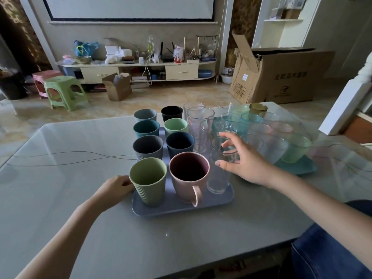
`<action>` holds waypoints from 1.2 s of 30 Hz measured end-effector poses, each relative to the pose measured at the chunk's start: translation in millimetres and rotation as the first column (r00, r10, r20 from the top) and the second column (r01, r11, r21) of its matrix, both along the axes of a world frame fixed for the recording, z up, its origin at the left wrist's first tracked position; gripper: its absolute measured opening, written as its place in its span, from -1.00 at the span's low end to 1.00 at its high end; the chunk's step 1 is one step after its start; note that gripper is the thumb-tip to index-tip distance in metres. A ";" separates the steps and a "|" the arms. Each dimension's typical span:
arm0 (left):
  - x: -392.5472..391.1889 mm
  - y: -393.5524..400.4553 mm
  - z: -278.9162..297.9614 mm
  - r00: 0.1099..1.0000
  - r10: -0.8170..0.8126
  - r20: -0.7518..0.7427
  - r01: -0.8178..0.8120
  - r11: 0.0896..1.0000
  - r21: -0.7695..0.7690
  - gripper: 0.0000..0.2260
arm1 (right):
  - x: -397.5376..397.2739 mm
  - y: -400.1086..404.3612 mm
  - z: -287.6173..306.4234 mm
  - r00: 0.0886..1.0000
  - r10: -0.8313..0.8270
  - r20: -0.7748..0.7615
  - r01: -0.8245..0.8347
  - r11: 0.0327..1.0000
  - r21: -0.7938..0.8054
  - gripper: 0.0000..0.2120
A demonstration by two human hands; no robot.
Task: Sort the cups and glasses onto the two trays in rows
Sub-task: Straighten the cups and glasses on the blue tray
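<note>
The right hand (244,164) spreads open around a clear glass (219,170) at the blue tray (181,208)'s right edge; contact is unclear. The curled left hand (114,188) rests at the tray's left edge, its fingers partly hidden by a green cup (148,182).

Cups (148,147) crowd the blue tray (181,208); near table (161,238) lies open.

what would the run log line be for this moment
left hand: braces blue-grey plastic tray | right hand: open around tall clear glass in right row | opaque cups: two rows | teal tray: tinted glasses
</note>
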State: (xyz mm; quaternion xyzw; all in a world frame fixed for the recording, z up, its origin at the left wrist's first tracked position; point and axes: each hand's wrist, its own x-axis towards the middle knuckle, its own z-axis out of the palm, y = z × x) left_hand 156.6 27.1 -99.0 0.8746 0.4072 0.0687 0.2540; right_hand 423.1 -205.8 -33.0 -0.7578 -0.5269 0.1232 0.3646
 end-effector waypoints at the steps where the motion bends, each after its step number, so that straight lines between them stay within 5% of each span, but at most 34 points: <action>1: 0.1 0.3 -0.3 1.000 0.003 0.003 -0.003 1.000 -0.003 -0.67 | 0.5 -0.2 -0.1 1.000 0.002 -0.004 -0.002 1.000 -0.004 -0.34; 11: 1.0 1.2 -1.5 1.000 0.007 0.008 -0.007 1.000 -0.001 -0.68 | -0.1 -3.1 1.3 1.000 0.017 -0.022 -0.018 0.999 -0.030 -0.33; 16: 0.5 1.0 -1.2 1.000 -0.003 0.015 0.003 1.000 0.003 -0.67 | 5.9 -6.9 18.4 0.974 0.037 -0.224 -0.022 0.997 0.069 -0.46; 19: 0.6 2.0 -1.8 1.000 -0.001 0.006 0.001 1.000 0.005 -0.67 | 26.3 5.9 32.4 0.995 -0.095 -0.028 0.098 0.986 0.138 -0.64; 22: 1.9 3.4 -2.7 1.000 0.014 0.012 -0.014 1.000 0.010 -0.64 | 42.9 24.3 41.5 0.988 -0.017 0.151 0.032 0.995 -0.097 -0.54; 25: 3.0 6.4 -4.5 1.000 0.011 0.004 -0.011 1.000 0.010 -0.65 | 50.2 38.3 43.1 0.984 0.082 0.160 -0.037 0.964 -0.262 -0.74; 29: 1.5 12.9 -8.3 1.000 0.014 -0.027 -0.014 1.000 0.005 -0.70 | 51.6 46.2 43.7 0.946 0.118 0.302 -0.042 0.969 -0.245 -0.99; 36: 2.4 12.1 -9.4 0.999 0.027 -0.024 -0.027 0.999 0.016 -0.67 | 51.4 45.0 43.4 0.901 0.125 0.416 -0.024 0.971 -0.240 -0.94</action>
